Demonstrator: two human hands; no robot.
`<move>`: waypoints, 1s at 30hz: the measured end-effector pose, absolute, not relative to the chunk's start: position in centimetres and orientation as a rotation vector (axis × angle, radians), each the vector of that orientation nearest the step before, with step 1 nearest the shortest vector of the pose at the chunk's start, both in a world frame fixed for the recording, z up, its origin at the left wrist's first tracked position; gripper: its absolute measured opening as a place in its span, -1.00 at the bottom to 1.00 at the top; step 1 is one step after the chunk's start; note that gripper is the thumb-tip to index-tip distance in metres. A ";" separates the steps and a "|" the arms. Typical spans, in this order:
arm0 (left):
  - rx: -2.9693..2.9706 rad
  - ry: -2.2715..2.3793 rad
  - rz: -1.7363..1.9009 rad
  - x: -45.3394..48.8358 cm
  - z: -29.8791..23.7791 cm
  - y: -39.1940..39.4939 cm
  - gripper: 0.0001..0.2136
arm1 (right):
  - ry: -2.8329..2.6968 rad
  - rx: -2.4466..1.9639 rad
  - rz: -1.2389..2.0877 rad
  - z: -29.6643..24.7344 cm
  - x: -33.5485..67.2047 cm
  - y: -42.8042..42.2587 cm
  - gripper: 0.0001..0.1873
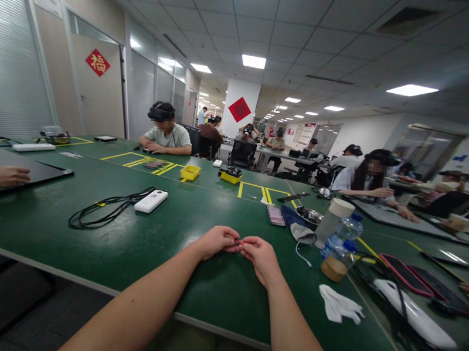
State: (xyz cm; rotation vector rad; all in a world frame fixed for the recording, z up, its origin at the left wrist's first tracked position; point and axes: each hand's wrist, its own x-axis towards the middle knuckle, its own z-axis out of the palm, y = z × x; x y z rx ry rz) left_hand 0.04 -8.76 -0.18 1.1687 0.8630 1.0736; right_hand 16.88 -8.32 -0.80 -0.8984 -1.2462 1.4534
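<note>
My left hand (220,243) and my right hand (261,257) meet fingertip to fingertip just above the green table (183,274). Both are closed in a pinch. Between the fingertips shows a tiny orange-red piece (242,242), on the side of my right fingers. A small dark bit appears by my left fingertips, too small to name. Left of my hands lies a white power bank (151,201) with a coiled black cable (97,213). Off to the right rests a white glove or cloth (340,304).
Two yellow bins (189,174) stand farther back. At right are plastic bottles (338,259), a pale cylinder (333,222), a metal bowl (309,216) and phones (406,274). Co-workers sit around; one person's hand (7,176) lies on a dark board (45,176) at left.
</note>
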 end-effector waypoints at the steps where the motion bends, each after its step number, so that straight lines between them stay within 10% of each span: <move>1: 1.162 0.857 1.076 0.0 -0.2 -8.7 -0.79 | -1.252 -0.900 1.447 -0.8 16.9 -8.3 -0.76; 30: 1.264 0.934 1.055 0.2 0.1 -8.9 -0.82 | -1.235 -0.920 1.446 -0.9 17.0 -8.2 -0.85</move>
